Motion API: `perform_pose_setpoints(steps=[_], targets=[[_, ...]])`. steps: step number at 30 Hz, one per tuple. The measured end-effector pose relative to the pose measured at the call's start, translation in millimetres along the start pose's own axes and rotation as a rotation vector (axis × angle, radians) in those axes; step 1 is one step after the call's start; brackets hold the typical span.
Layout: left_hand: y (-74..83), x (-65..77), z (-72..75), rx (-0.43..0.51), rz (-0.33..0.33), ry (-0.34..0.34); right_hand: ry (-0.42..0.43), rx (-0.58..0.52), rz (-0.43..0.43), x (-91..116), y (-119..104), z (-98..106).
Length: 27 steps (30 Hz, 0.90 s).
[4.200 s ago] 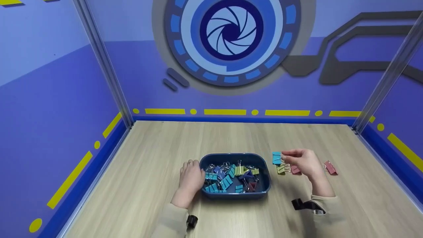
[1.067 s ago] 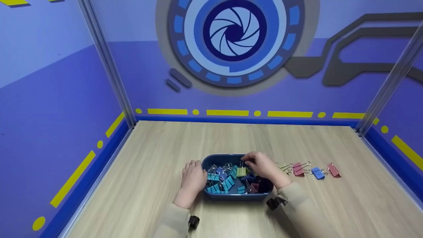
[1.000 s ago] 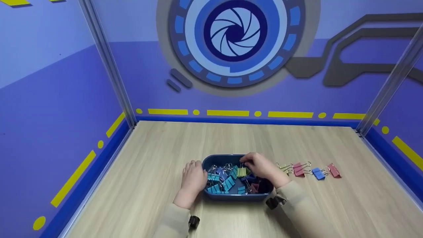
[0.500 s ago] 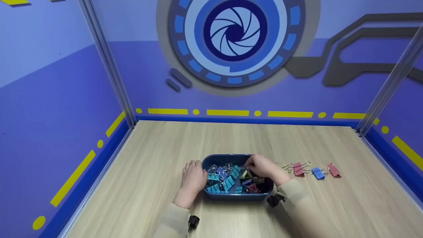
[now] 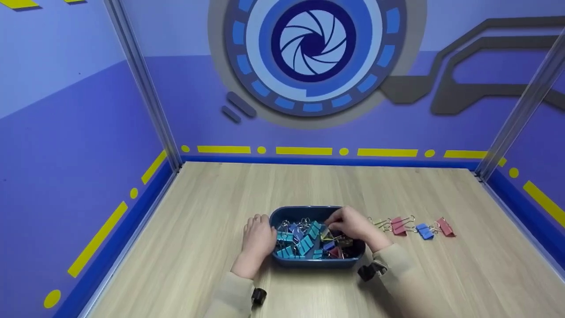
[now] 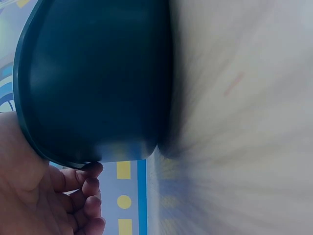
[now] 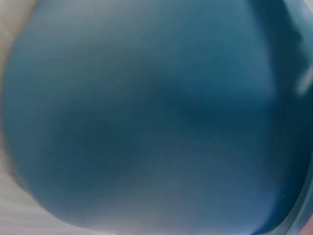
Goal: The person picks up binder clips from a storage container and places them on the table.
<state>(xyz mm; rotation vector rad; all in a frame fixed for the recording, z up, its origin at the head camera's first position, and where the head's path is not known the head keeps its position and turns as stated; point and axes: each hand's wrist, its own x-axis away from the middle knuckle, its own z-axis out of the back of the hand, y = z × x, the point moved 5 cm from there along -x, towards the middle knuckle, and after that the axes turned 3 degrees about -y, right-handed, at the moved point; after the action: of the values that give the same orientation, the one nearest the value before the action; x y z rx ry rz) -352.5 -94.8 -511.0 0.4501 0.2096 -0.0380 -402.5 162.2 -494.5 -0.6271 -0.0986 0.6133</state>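
Observation:
In the head view a dark blue plastic box [image 5: 315, 263] holds several binder clips, with teal binder clips [image 5: 304, 244] mostly on its left side. My left hand [image 5: 258, 236] grips the box's left rim, thumb over the edge. In the left wrist view, that hand's curled fingers [image 6: 90, 208] lie outside the rim. My right hand [image 5: 348, 223] reaches into the box's right half, fingertips pinching at a yellow-green binder clip [image 5: 326, 235]. A dark blue clip [image 5: 329, 245] and a red clip [image 5: 335, 253] lie just below. The box's outer wall [image 7: 146, 122] fills the right wrist view, hiding the fingertips.
Right of the box, binder clips lie in a row on the wooden table [image 5: 212, 190]: a partly hidden yellow-green one, a red one [image 5: 398, 226], a blue one [image 5: 425, 231] and another red one [image 5: 446, 227]. Blue-purple panels [image 5: 176, 97] enclose the table's back and sides.
My right hand has gone from the clip row into the box, then lower among the clips; the yellow-green clip under its fingers has tipped. A blue clip now shows in the row. The left hand stays put.

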Motion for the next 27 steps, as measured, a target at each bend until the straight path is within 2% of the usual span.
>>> perform_pose_setpoints(steps=[10, 20, 25, 27], targets=[[0.9, 0.5, 1.5, -0.011, -0.011, 0.013, 0.181, -0.212, -0.002, 11, 7, 3], [0.1, 0.4, -0.5, -0.005, -0.006, 0.008, 0.261, -0.446, -0.053, 21, 12, 5], [0.0, 0.0, -0.3, 0.004, -0.004, 0.015, 0.315, -0.458, -0.089, 30, -4, 15], [0.3, 0.1, 0.0, 0.005, -0.002, 0.012, 0.349, -0.46, -0.104, 31, -3, 16]])
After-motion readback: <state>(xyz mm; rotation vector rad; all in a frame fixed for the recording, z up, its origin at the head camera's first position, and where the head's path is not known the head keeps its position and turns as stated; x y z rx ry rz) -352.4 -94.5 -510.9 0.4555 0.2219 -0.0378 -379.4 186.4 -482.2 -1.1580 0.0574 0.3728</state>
